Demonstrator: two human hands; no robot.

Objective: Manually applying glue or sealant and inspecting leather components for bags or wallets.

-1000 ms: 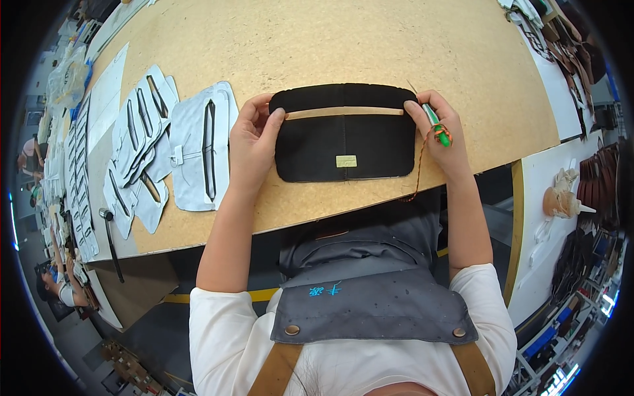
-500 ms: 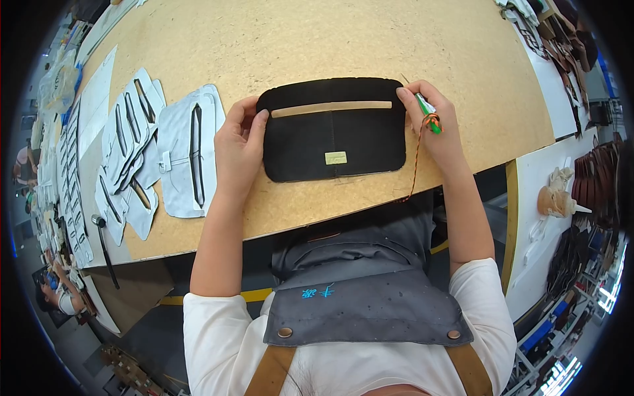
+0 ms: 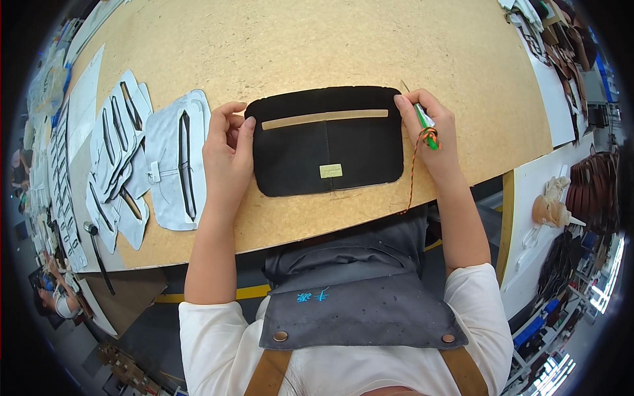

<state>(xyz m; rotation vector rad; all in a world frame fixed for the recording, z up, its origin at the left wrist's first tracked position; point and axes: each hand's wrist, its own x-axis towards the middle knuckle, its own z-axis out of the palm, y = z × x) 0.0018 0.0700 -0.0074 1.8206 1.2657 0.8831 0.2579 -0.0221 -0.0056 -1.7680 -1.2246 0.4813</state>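
Note:
A black rectangular panel (image 3: 290, 155) with rounded corners lies at the front of the tan worktable. It has a long tan strip (image 3: 356, 115) near its far edge and a small yellow label (image 3: 331, 171) near its near edge. My left hand (image 3: 228, 142) pinches the panel's left edge, thumb on top, other fingers curled and partly hidden. At the far right corner, the thumb of my right hand (image 3: 436, 129) presses on the panel. That hand also keeps a slim green-handled pointed tool (image 3: 432, 140) in its grip, with an orange and black cord (image 3: 412, 181) hanging down.
Left of the panel lie pale grey slotted pieces (image 3: 162, 138) and a heap of similar ones (image 3: 119, 138). A hammer-like tool (image 3: 99, 254) juts past the table edge. On a white side surface at right are a glue bottle (image 3: 551, 212) and brown strips (image 3: 591, 181).
The whole view has shifted a little, so things appear lower and farther left. Both hands keep their hold, and the panel hardly moves on the table.

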